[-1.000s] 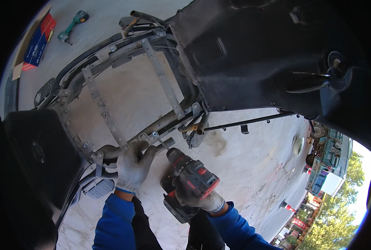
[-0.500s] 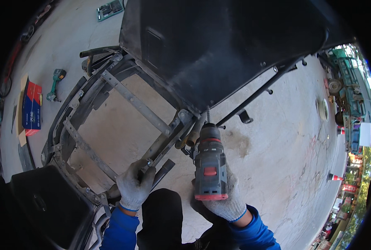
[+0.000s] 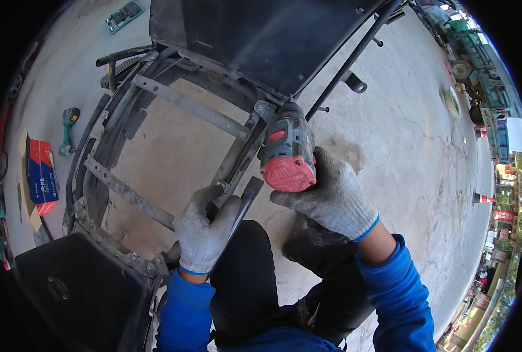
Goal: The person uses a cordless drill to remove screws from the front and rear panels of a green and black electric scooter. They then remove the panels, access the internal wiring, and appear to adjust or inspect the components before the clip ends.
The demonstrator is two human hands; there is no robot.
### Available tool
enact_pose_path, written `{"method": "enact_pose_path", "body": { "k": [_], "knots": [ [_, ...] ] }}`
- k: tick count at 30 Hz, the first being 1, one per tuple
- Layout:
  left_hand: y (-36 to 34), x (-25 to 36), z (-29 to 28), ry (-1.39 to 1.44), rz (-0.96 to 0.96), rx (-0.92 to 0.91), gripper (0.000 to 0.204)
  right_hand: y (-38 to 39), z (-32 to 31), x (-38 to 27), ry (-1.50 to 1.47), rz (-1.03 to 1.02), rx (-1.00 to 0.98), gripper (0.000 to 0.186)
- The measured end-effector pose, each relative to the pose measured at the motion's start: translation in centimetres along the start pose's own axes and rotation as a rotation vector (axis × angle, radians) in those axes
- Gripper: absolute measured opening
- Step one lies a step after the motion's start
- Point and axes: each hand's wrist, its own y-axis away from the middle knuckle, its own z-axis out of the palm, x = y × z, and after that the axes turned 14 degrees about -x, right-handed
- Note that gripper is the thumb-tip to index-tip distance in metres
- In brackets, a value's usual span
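Note:
My left hand (image 3: 208,232), in a pale knit glove, has its fingers curled at the metal frame rail (image 3: 228,173); what they grip is hidden. A short dark tube (image 3: 250,190) lies alongside it. My right hand (image 3: 334,199), also gloved, is wrapped round a grey-and-red cordless drill (image 3: 287,149), whose nose is up at the lower corner of a large black panel (image 3: 234,35). The drill's tip is hidden. The frame has two flat crossbars (image 3: 184,102), (image 3: 120,188) over an open middle.
A teal power tool (image 3: 67,132), a blue-and-red box (image 3: 41,176) and a tool case (image 3: 123,16) lie on the floor at left. A dark seat-like part (image 3: 79,293) is at lower left. A black bar (image 3: 337,70) juts along the panel. Vehicles (image 3: 483,88) and cones (image 3: 482,198) are at right.
The view has swung round. My right hand has raised the drill from beside my left hand to the black panel's corner. My left hand remains at the rail.

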Motion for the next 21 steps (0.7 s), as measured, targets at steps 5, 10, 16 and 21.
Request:
{"method": "enact_pose_path", "body": {
  "k": [5, 10, 16, 21],
  "knots": [
    [0.1, -0.6, -0.3, 0.029, 0.054, -0.006, 0.027, 0.1, 0.6, -1.8, 0.278, 0.068, 0.12, 0.072],
    [0.2, -1.7, -0.1, 0.046, 0.065, 0.011, 0.025, -1.2, 0.5, -0.6, 0.222, 0.07, 0.189, 0.075],
    [0.1, -1.1, 0.0, 0.027, 0.065, 0.0, 0.025, -1.8, -0.1, 0.1, 0.316, 0.028, 0.249, 0.08],
    [0.0, -1.6, 0.3, 0.019, 0.098, 0.056, 0.031, -2.2, 0.3, -1.3, 0.258, 0.094, 0.231, 0.064]
  ]
}}
